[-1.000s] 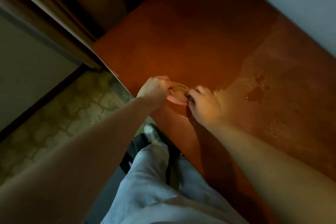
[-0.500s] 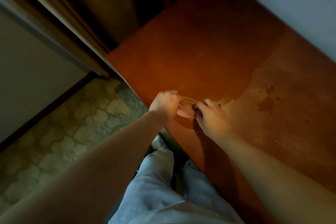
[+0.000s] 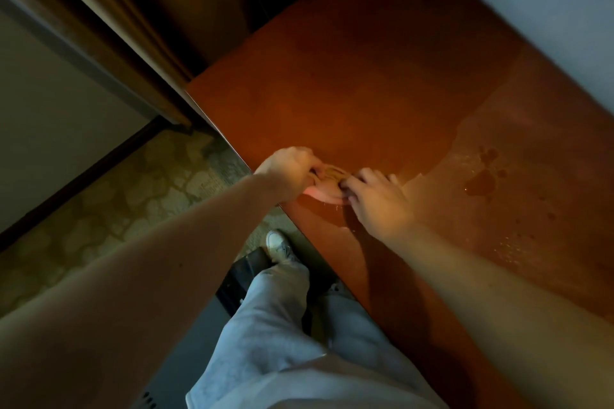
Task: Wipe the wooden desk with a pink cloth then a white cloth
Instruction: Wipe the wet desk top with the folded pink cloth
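Both hands (image 3: 290,173) (image 3: 378,199) pinch pink cloth (image 3: 327,191) between them, on desk (image 3: 365,93).

A bunched pink cloth (image 3: 327,192) lies near the front edge of the glossy reddish-brown wooden bench (image 3: 365,93), whose right part carries wet patches (image 3: 480,184) and droplets.

Both forearms outstretched, left hand (image 3: 288,173) and right hand (image 3: 377,197) pinching pink cloth (image 3: 327,192)
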Demonstrator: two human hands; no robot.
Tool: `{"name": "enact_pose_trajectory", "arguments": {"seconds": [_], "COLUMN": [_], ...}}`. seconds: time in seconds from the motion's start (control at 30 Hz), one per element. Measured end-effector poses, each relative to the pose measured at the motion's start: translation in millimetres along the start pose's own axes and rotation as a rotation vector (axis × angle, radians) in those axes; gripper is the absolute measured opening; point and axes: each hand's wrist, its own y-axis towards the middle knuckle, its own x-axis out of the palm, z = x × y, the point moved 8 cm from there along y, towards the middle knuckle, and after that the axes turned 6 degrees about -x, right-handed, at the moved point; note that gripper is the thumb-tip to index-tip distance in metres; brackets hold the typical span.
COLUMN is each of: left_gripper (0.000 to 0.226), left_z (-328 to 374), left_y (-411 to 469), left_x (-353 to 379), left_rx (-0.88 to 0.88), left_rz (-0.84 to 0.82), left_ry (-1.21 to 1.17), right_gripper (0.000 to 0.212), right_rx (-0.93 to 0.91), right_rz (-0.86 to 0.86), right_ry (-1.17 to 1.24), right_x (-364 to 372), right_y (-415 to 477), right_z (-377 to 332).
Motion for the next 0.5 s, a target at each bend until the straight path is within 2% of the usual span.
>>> {"name": "enact_pose_trajectory", "arguments": {"seconds": [0.13,0.33,0.5], "left_gripper": [0.026,0.022,0.020], "left_z": [-3.5,-8.9,-24.1], "left_y": [-9.0,-48.6,-32.3], "left_x": [2.8,31.3,12.2], "left_rx": [-0.018,0.090,0.011], "left_rz": [0.060,0.048,0.117], "left_ry": [-0.034,-0.107,-0.125], "right_gripper": [0.029,0.025,0.026], "right_rx": [0.046,-0.062,-0.084], "right_rz": [-0.013,0.013,0.032], "right_ry": [0.024,0.068,0.013], "right_x": [3.1,25.4,12.4], "right_y": [1.7,-37.4,-0.3], "right_z": [-3.3,-22.0,-15.1]}}
